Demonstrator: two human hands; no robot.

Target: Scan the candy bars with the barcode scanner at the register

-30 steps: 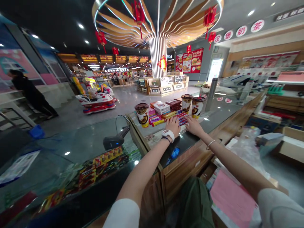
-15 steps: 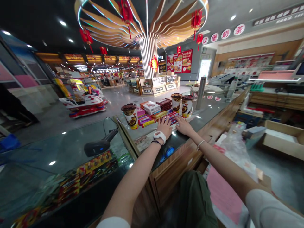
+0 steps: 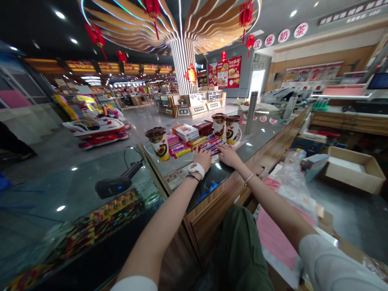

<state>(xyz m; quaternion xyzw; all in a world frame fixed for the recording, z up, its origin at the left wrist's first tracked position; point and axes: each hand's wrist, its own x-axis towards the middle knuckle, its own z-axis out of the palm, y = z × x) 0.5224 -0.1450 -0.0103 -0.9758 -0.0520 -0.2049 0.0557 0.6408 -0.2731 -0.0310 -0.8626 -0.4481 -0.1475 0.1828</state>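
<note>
Lying close, ahead of both hands point(image 3: 203, 158) point(image 3: 229, 156), red-wrapped bars point(image 3: 213, 143)

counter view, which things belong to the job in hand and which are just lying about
Likely belong:
wrapped bars, at left hand and right hand
lidded cups and white carton beside the bars

Likely just lying about:
black handheld scanner
open cardboard box
pink sheet

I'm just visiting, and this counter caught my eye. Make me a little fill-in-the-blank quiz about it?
The wide white band is on the person's ____ wrist.
Around the wrapped bars, the lidded cups number ____.
The small light on the black scanner is ____.
The open cardboard box lies to the ____ of the right hand.

Missing words: left; three; blue; right.
</note>
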